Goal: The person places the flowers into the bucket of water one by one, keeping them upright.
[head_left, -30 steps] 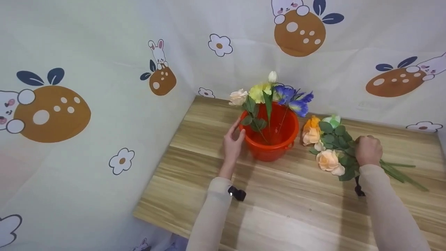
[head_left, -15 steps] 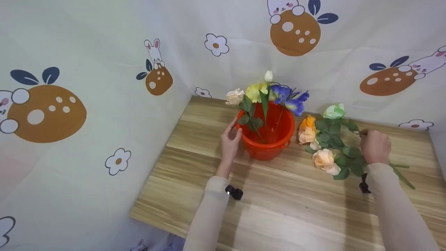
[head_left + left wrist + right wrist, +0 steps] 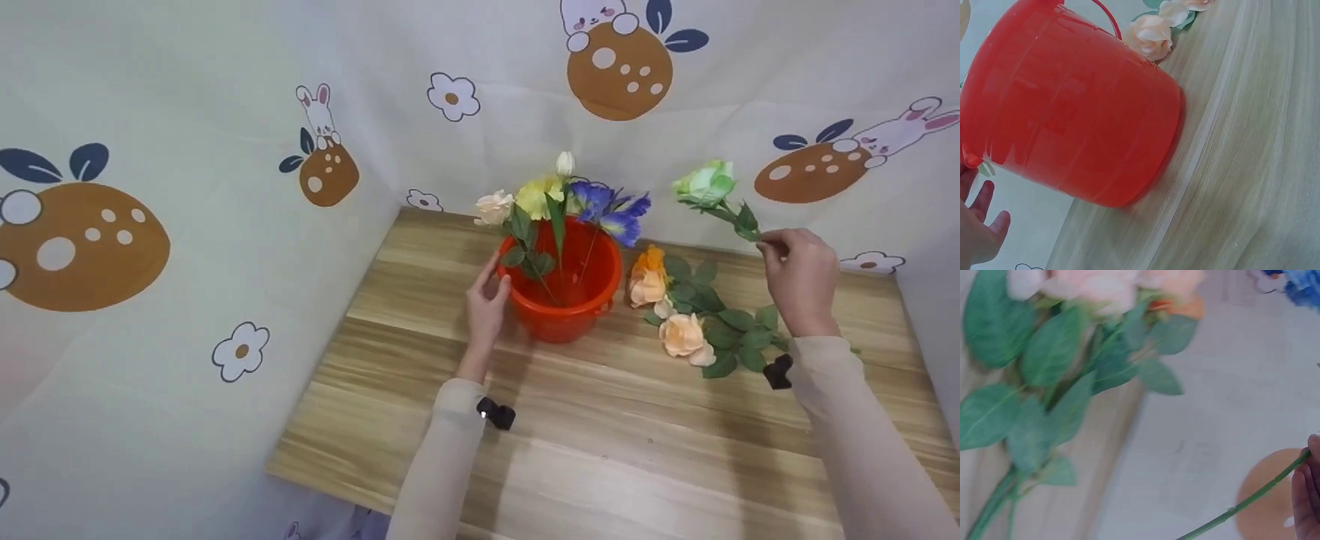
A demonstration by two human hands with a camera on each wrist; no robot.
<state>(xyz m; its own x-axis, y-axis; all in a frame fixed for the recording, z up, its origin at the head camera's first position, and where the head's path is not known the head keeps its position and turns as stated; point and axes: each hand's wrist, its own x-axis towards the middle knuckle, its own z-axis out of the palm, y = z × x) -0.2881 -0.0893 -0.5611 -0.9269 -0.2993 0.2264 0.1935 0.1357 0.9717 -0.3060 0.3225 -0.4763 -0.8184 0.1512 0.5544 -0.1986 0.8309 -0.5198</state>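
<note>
A red bucket (image 3: 559, 322) stands upright on the table, holding a pale peach rose (image 3: 494, 208), a yellow flower (image 3: 540, 197), a white tulip (image 3: 565, 163) and blue irises (image 3: 609, 212). My left hand (image 3: 486, 309) is at its left side, fingertips at the rim and fingers fairly straight. In the left wrist view those fingers (image 3: 982, 199) show just under the rim. With thumb and fingers, my right hand (image 3: 802, 277) pinches the stem of a pale green rose (image 3: 706, 184), raised above the table. The right wrist view shows that green stem (image 3: 1241, 505) running down from the fingertips.
Several peach roses (image 3: 681, 335) and an orange flower (image 3: 651, 259) lie on the wooden table (image 3: 600, 450) right of the bucket, their leaves (image 3: 739, 341) reaching toward my right forearm. Patterned cloth walls (image 3: 495, 127) close off the back and left.
My right hand has drawn the green rose out of the lying bunch and lifted it up off the table. The left hand stays at the bucket's rim. The head view has shifted slightly right.
</note>
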